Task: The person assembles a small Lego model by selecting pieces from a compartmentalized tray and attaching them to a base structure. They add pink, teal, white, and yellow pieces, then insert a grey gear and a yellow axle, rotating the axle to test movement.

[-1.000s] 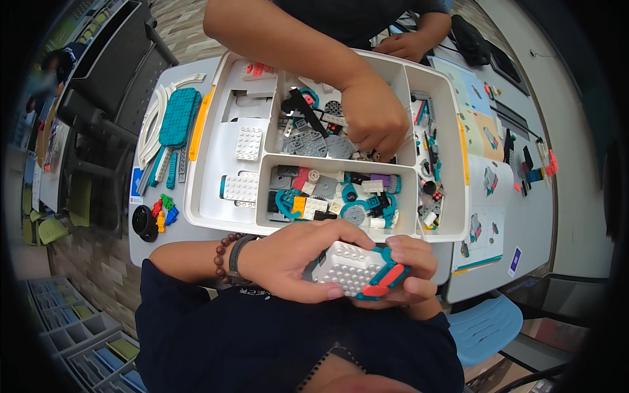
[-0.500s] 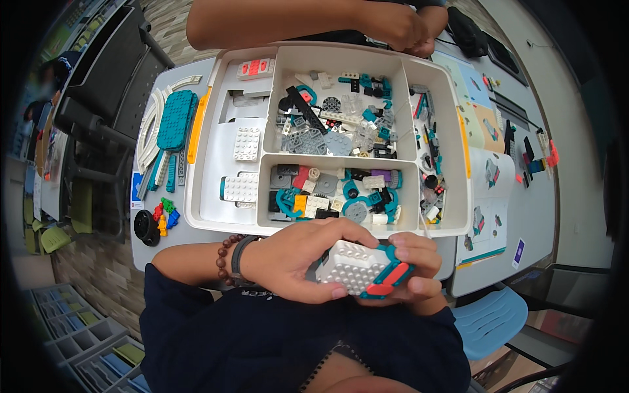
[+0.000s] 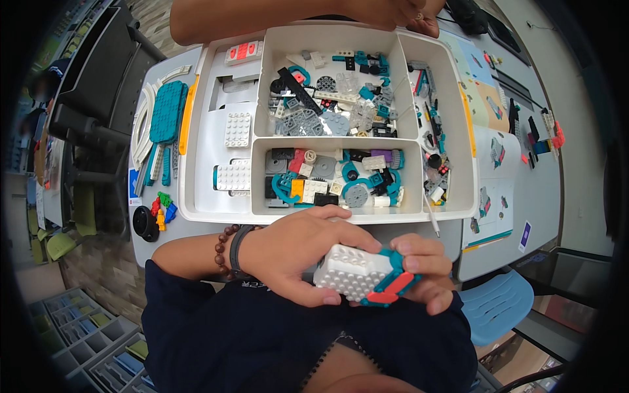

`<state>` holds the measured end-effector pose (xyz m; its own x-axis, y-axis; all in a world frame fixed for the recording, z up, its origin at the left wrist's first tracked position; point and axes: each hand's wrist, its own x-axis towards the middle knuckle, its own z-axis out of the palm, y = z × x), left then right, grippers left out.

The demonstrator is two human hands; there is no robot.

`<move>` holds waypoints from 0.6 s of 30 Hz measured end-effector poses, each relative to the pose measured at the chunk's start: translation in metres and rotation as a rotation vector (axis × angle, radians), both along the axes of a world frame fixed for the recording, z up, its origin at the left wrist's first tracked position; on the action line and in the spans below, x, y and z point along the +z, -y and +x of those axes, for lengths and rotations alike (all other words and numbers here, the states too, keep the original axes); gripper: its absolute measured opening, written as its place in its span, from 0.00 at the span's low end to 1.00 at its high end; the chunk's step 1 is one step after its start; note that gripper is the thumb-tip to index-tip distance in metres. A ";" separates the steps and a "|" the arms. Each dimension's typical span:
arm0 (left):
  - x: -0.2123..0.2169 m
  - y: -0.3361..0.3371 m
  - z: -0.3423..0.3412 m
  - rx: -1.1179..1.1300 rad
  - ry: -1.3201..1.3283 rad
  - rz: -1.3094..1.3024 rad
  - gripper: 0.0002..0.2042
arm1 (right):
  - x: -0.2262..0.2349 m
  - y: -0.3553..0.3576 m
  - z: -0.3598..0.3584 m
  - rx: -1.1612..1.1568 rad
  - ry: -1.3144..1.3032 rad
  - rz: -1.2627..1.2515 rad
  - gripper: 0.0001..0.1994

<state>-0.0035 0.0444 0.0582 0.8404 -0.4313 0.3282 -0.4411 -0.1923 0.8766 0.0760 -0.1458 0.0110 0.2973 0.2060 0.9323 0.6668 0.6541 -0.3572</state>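
- Left hand point(image 3: 301, 252) and right hand point(image 3: 427, 268) grasp the block point(image 3: 350, 270) between them, near the chest.
- Just beyond: tray point(image 3: 208, 141) of bricks, cable point(image 3: 432, 217) over its near edge.
- Left: teal plate point(image 3: 168, 112); right: booklet point(image 3: 496, 147).
- Far edge: co-worker's forearm point(image 3: 282, 16).

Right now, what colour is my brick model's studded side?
White; the studded side shows best in the head view.

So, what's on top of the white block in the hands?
White studs show on the white block, with coral pieces and teal pieces at its right end. The left hand and right hand cover parts of it; its underside can't be seen.
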 end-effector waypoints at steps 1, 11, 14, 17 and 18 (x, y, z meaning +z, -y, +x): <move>-0.002 0.001 -0.001 -0.010 0.029 0.038 0.33 | 0.000 -0.001 -0.002 -0.001 -0.004 0.034 0.37; -0.001 0.009 0.002 -0.029 0.064 0.344 0.33 | 0.009 -0.009 -0.016 -0.035 -0.104 0.180 0.42; 0.000 0.012 0.002 -0.040 0.087 0.479 0.32 | 0.010 -0.004 -0.013 0.032 -0.098 0.127 0.41; 0.005 0.013 0.005 -0.112 0.070 0.675 0.32 | 0.011 0.001 -0.009 0.130 -0.088 0.040 0.39; 0.004 0.014 0.005 -0.100 0.087 0.674 0.33 | 0.010 0.003 -0.007 0.173 -0.084 0.019 0.38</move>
<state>0.0012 0.0306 0.0622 0.7688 -0.6389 0.0256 -0.5482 -0.6379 0.5408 0.0693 -0.1483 0.0215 0.3357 0.2436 0.9099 0.5126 0.7632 -0.3935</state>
